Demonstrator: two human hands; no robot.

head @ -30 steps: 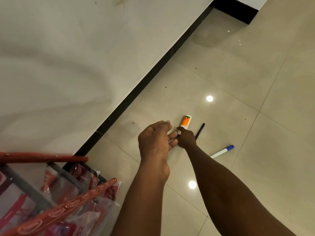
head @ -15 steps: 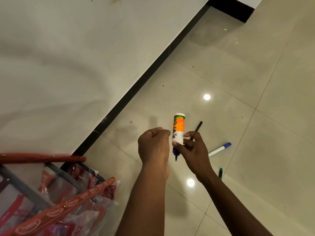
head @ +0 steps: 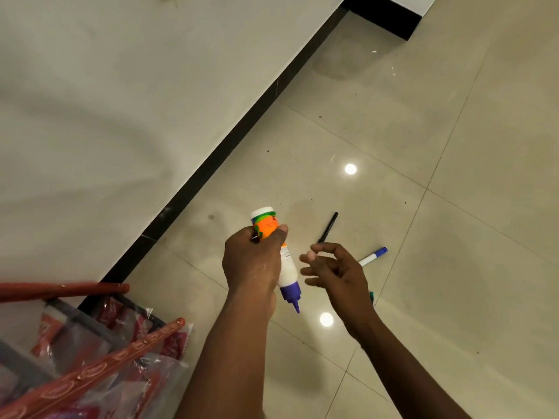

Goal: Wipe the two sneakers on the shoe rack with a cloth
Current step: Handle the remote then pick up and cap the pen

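Floor tiles (head: 453, 146) gleam. At lower left the red-railed rack (head: 93, 370) stands near the wall (head: 121, 116), plastic bags (head: 169, 343) inside. The left hand (head: 254, 261) has its grip curled round a white bottle (head: 289, 267), purple nozzle downward. The right hand (head: 338, 270) hovers just beside, grip loose, holding nothing. A black pen (head: 328, 226) and blue-capped marker (head: 373, 256) lie beyond.

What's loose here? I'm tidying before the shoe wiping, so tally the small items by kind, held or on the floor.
Bottles: 1 (orange-labelled bottle, gripped by the left hand)
Pens and markers: 3 (black pen, blue-capped marker, green-tipped one mostly hidden behind the right wrist)
Total: 4
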